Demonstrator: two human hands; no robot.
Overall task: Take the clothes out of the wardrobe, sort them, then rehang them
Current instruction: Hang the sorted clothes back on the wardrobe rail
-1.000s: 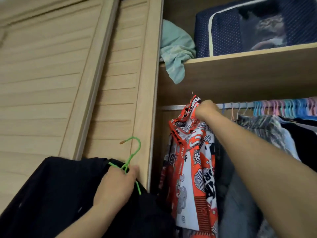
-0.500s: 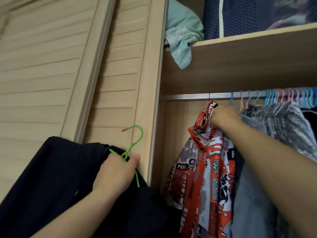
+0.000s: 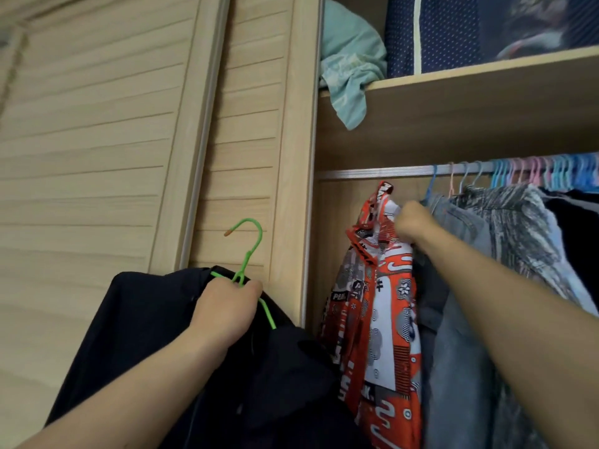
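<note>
At lower left, the left hand (image 3: pixel 223 306) grips a green hanger (image 3: pixel 248 254) carrying a black garment (image 3: pixel 136 335). At centre right, the right hand (image 3: pixel 413 222) clutches a red patterned shirt (image 3: pixel 379 319) just below the rail (image 3: pixel 372 173).

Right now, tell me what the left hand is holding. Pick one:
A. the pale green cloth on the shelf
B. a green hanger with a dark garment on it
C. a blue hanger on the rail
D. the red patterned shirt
B: the left hand grips the green hanger carrying the dark garment, outside the wardrobe, while the right hand grips the red patterned shirt.
</note>
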